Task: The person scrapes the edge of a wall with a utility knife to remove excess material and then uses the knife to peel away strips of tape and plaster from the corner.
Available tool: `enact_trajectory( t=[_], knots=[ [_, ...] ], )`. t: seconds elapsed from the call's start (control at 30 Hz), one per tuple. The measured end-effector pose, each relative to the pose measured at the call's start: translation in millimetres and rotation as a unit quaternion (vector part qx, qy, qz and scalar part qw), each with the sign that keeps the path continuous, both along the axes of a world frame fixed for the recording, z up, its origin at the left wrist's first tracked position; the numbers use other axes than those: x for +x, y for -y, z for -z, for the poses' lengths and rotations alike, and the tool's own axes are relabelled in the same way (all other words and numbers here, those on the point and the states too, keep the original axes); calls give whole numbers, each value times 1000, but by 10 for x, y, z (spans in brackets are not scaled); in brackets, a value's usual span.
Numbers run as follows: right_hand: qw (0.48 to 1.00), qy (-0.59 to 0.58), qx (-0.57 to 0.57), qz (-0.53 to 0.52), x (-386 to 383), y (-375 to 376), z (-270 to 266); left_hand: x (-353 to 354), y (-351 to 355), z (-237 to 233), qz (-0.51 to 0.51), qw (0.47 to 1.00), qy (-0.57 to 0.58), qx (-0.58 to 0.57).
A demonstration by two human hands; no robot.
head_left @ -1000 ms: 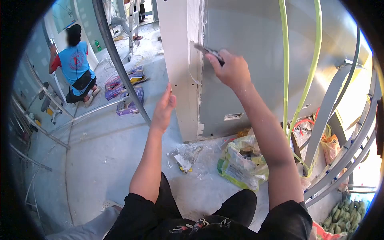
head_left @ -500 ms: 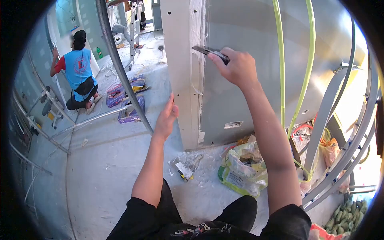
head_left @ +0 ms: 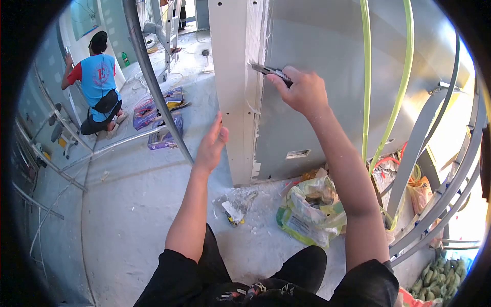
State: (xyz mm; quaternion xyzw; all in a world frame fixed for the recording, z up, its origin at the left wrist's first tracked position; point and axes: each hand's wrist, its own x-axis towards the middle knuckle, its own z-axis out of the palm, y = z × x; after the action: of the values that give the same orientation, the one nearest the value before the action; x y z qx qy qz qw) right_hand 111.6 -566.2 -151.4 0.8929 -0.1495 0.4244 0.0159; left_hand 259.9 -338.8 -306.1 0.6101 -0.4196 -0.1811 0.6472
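My right hand (head_left: 307, 92) is closed around a utility knife (head_left: 279, 74). The knife's blade points left and lies at the white compound strip (head_left: 253, 46) running down the pale board (head_left: 232, 61). My left hand (head_left: 210, 148) is upright at the board's left edge, fingers stretched and thumb toward me; its palm side is mostly hidden. A thin whitish curl (head_left: 251, 106) hangs on the strip below the blade. Right of the strip stands a smooth grey panel (head_left: 312, 41).
On the floor by the board's foot lie a putty knife (head_left: 234, 213) with white residue and an open plastic bag (head_left: 312, 220). Yellow-green tubes (head_left: 365, 77) hang at right. A metal pole (head_left: 153, 87) slants at left. Beyond it, a co-worker (head_left: 99, 82) squats at a wall.
My right hand and the knife have moved a little down along the strip. The view has tilted slightly. My left hand stays at the board's edge.
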Motion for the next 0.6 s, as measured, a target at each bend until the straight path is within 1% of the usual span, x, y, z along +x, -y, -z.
enact_trajectory(
  t=[0.07,0.1,0.17,0.2,0.27,0.3,0.37,0.47,0.6],
  knots=[
    [999,-34,22,3,14,28,119,5,3,-17,2,1000,1,-4],
    [999,-32,21,2,12,31,247,0,-1,-24,3,1000,2,-6],
    [993,-113,-3,17,-71,-1,589,12,-15,-20,8,1000,8,-8],
    [994,-108,-10,20,-139,-17,669,41,-4,15,1,1000,12,-11],
    [987,-152,-9,57,-239,-36,750,36,21,17,-7,1000,19,-18],
    [987,-147,-11,58,-241,-49,675,21,17,9,-7,1000,9,-20],
    [1000,-5,14,7,-255,-64,537,0,20,-10,-3,1000,4,-20],
    [999,33,13,20,-202,-85,152,-34,17,-17,-5,1000,0,-16],
    [999,50,-7,1,-103,-27,-60,-91,7,-104,-3,1000,-23,1]
  ],
)
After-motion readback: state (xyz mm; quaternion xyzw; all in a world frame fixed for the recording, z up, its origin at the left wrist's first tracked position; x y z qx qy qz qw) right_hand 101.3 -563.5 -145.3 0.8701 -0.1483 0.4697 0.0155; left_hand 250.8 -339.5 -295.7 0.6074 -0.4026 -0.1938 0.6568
